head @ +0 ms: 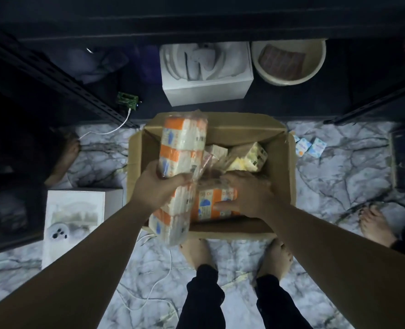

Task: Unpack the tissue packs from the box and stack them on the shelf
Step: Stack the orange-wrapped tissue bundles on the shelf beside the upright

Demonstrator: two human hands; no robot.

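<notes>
head view: the unpacking step is under way. the left hand (160,186) grips a long orange-and-white tissue pack (180,162), glossy film-wrapped, lifted over the cardboard box (281,162). the right hand (246,195) lies with fingers spread on a second orange pack (211,205) lying at the box's near side. next, probably, the lifted pack must travel to the dark metal shelf (61,74) beyond.

the right hand (246,195) covers much of a tissue pack (211,205); its print is too blurred to read.
</notes>
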